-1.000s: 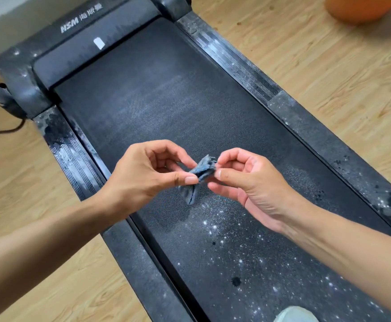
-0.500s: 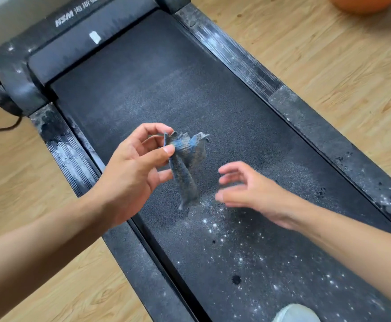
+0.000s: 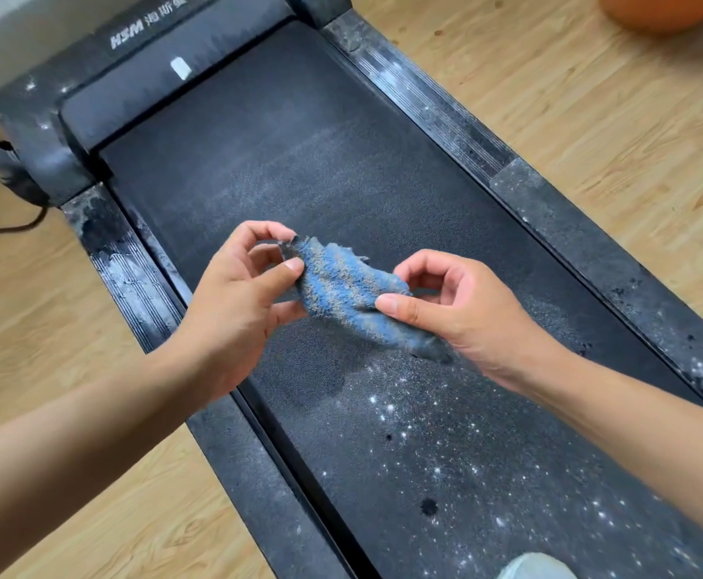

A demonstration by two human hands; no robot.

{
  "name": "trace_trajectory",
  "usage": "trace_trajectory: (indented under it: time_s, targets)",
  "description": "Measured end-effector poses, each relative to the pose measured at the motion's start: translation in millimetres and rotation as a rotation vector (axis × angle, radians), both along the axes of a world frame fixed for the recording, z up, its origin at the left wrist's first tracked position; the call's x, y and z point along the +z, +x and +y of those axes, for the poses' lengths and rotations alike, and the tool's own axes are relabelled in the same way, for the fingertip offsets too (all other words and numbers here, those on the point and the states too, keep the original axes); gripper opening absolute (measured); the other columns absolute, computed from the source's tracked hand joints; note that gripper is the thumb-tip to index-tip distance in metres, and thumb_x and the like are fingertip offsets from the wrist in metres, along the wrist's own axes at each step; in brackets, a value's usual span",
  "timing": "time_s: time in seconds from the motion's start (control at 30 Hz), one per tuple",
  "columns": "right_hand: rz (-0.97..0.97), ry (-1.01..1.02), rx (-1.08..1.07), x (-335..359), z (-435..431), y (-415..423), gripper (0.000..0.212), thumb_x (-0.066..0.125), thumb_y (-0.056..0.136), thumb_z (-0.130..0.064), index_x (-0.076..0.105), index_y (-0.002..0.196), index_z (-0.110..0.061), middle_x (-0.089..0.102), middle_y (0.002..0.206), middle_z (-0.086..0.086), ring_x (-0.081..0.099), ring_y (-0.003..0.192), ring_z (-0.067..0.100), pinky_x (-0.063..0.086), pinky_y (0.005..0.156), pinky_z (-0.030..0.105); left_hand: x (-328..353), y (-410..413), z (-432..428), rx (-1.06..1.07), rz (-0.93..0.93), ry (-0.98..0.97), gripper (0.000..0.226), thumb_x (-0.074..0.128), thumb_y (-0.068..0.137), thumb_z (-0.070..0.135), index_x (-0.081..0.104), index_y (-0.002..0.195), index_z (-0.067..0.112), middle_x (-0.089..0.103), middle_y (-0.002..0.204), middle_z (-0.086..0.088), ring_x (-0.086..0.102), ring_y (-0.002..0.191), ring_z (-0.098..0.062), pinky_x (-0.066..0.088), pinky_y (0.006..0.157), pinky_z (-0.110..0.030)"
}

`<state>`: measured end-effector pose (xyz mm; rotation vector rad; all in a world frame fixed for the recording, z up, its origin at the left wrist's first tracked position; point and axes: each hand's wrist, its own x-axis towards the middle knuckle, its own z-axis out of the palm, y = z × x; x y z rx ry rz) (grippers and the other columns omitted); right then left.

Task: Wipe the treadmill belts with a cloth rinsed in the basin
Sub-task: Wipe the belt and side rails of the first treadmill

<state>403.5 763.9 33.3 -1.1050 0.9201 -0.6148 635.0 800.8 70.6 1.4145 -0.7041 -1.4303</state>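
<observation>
You've got the blue-and-grey striped cloth point(image 3: 343, 292) stretched between both hands, up in the air over the treadmill belt point(image 3: 299, 152); your left hand point(image 3: 232, 311) pinches its far end with thumb and fingers, your right hand point(image 3: 462, 311) pinches the near end; white specks dot the belt close to you; the orange basin point(image 3: 671, 12) sits on the wood floor point(image 3: 592, 98), top right.

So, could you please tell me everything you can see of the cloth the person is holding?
The cloth is a small, fuzzy terry rag, blue with greyish bands and ragged edges, and it looks soiled. It is held spread out above the treadmill belt, slanting down toward the right. The left hand pinches its upper end and the right hand pinches its lower part, thumb on top. A dark tail pokes out under the right hand.
</observation>
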Motion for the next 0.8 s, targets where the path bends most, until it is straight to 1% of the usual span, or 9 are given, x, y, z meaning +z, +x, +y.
trace_trajectory:
  time_s: [0.13,0.2,0.3,0.4,0.5,0.57,0.63,0.73,0.8]
  targets:
    - [0.016,-0.015,0.01,3.9,3.0,1.1,0.028,0.083,0.088,-0.021,0.058,0.089,-0.008,0.067,0.086,0.005,0.06,0.076,0.017,0.053,0.065,0.024,-13.8,0.7,6.0,0.031,-0.412,-0.023,0.027,0.074,0.094,0.004,0.062,0.107,0.024,0.064,0.107,0.001,0.066,0.094,-0.008,0.056,0.087,-0.03]
    - [0.087,-0.075,-0.012,5.2,5.1,1.6,0.037,0.076,0.091,-0.033,0.054,0.082,-0.005,0.056,0.074,0.002,0.049,0.066,0.011,0.042,0.061,0.023,-12.8,-2.9,10.5,-0.025,-0.484,-0.039,0.02,0.075,0.087,0.012,0.065,0.099,0.024,0.068,0.102,0.004,0.065,0.092,-0.007,0.05,0.088,-0.028]
    - [0.101,-0.109,-0.087,6.4,9.5,3.9,0.045,0.066,0.096,-0.037,0.044,0.069,-0.009,0.037,0.069,0.008,0.033,0.063,0.02,0.029,0.059,0.034,-3.2,-15.0,17.0,-0.245,-0.35,-0.053,0.008,0.069,0.09,0.008,0.068,0.098,0.008,0.073,0.095,-0.003,0.069,0.089,-0.013,0.055,0.082,-0.032]
    - [0.068,-0.073,-0.112,8.0,12.3,6.3,0.038,0.063,0.099,-0.035,0.047,0.068,-0.02,0.037,0.068,0.007,0.035,0.062,0.016,0.03,0.056,0.032,1.1,-24.7,19.8,-0.384,-0.247,-0.058,0.012,0.065,0.094,0.008,0.066,0.104,0.0,0.072,0.099,-0.012,0.07,0.09,-0.018,0.058,0.082,-0.034]
    - [-0.028,0.057,-0.032,9.5,13.9,5.4,0.023,0.059,0.104,-0.031,0.067,0.094,-0.012,0.063,0.084,0.024,0.061,0.072,0.026,0.043,0.062,0.032,0.4,-29.8,18.0,-0.341,-0.197,-0.014,0.006,0.065,0.101,0.009,0.065,0.101,0.003,0.067,0.093,-0.004,0.066,0.086,-0.015,0.061,0.08,-0.036]
    - [-0.022,0.039,0.001,13.2,14.4,3.0,0.017,0.059,0.106,-0.016,0.075,0.106,-0.012,0.075,0.094,0.013,0.07,0.078,0.021,0.053,0.057,0.03,1.4,-31.1,15.5,-0.249,-0.055,0.07,0.019,0.066,0.097,0.02,0.064,0.1,0.002,0.07,0.095,-0.007,0.067,0.087,-0.016,0.06,0.076,-0.031]
    - [0.016,-0.033,0.016,15.6,14.4,1.8,0.021,0.064,0.101,-0.003,0.079,0.111,-0.013,0.076,0.091,0.0,0.073,0.076,0.01,0.055,0.053,0.023,2.4,-29.8,13.6,-0.197,0.069,0.141,0.031,0.066,0.097,0.025,0.063,0.11,-0.003,0.072,0.105,-0.013,0.07,0.094,-0.02,0.06,0.077,-0.028]
    - [0.055,-0.142,0.015,15.0,12.6,2.9,0.022,0.076,0.091,-0.003,0.08,0.111,-0.011,0.069,0.09,0.012,0.065,0.063,0.013,0.051,0.052,0.023,3.1,-28.4,14.2,-0.178,0.145,0.167,0.022,0.067,0.098,0.019,0.061,0.111,0.003,0.075,0.114,-0.018,0.075,0.098,-0.021,0.061,0.078,-0.028]
    - [0.085,-0.184,-0.004,13.9,12.2,3.6,0.021,0.082,0.086,-0.004,0.081,0.106,-0.011,0.065,0.081,0.007,0.06,0.059,0.017,0.05,0.049,0.025,3.6,-30.2,15.0,-0.164,0.172,0.179,0.021,0.068,0.095,0.016,0.06,0.11,0.003,0.076,0.112,-0.018,0.077,0.094,-0.022,0.061,0.077,-0.028]
